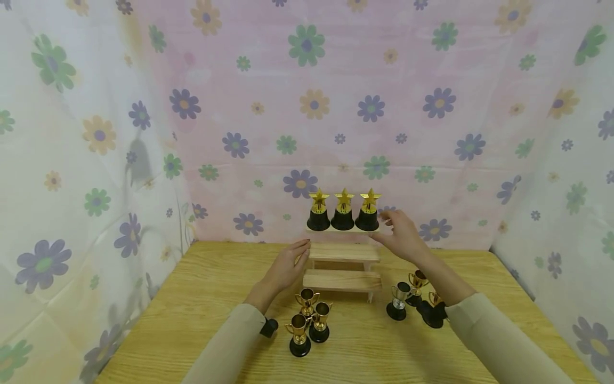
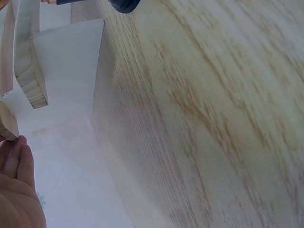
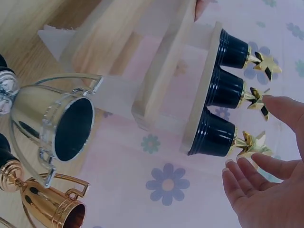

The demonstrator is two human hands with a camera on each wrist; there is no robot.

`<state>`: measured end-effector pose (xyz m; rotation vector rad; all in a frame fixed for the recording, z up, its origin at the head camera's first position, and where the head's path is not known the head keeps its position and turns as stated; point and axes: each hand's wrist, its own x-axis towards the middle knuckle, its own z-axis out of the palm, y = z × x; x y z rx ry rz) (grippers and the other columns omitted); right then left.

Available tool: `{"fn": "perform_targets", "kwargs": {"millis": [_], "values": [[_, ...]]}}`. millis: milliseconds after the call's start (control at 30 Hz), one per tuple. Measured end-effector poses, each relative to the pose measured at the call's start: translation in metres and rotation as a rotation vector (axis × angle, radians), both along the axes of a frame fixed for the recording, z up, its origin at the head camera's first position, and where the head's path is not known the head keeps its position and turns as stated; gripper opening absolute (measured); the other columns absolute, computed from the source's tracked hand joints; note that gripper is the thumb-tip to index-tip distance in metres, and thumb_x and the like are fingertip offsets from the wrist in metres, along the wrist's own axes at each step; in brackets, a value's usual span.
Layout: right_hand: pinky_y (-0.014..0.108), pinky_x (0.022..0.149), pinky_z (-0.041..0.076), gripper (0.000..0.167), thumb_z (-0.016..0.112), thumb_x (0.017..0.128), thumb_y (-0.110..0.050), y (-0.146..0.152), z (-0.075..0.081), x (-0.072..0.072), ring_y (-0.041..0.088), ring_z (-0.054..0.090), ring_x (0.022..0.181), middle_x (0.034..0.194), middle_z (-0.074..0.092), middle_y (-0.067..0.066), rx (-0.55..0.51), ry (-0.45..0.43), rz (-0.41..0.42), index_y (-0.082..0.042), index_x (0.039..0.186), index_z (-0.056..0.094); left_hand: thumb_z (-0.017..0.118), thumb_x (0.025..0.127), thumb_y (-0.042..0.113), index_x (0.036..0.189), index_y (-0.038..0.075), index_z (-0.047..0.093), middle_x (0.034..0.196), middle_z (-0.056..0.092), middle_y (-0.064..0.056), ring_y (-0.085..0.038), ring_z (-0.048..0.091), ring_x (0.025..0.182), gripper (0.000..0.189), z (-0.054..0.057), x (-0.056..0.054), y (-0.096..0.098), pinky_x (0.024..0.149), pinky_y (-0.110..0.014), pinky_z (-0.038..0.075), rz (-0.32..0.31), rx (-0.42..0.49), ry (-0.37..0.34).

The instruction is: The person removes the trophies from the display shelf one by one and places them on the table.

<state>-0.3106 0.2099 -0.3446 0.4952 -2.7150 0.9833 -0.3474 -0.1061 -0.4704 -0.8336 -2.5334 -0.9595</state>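
Flower-print cloth [image 1: 307, 128] hangs behind the worktop [image 1: 216, 298]. Three star trophies [image 1: 342, 220] stand upright on the top shelf [image 3: 202, 90], just left of the right hand [image 1: 403, 234]. Working there probably calls for light touches at the bases, not the stars. The right fingers reach forward, spread apart, clamped on nothing; contact is unclear. The left hand [image 1: 285, 266] has fingers together, nearly straight, tips at the middle step's [image 1: 342, 253] near end.
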Motion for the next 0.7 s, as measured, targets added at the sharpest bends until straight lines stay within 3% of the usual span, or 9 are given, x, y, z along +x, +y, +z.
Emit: {"fn": "perform_targets", "kwargs": {"millis": [433, 700], "values": [[0.062, 0.106, 0.045, 0.073, 0.067, 0.1, -0.031, -0.001, 0.002, -0.023, 0.049, 0.042, 0.136, 0.151, 0.039, 0.031, -0.136, -0.193, -0.096, 0.008, 0.153, 0.036, 0.047, 0.111, 0.022, 0.143, -0.005, 0.056, 0.151, 0.052, -0.017, -0.034, 0.049, 0.141, 0.043, -0.002, 0.0, 0.0, 0.116, -0.046, 0.041, -0.003, 0.007, -0.011], [0.06, 0.108, 0.045, 0.071, 0.067, 0.1, -0.029, -0.007, -0.005, -0.038, 0.045, 0.044, 0.136, 0.151, 0.042, 0.028, -0.2, -0.233, -0.118, 0.007, 0.153, 0.036, 0.047, 0.111, 0.022, 0.143, -0.004, 0.057, 0.151, 0.052, -0.016, -0.033, 0.049, 0.141, 0.042, -0.002, 0.0, 0.0, 0.116, -0.045, 0.041, 0.003, 0.011, -0.007]]}}
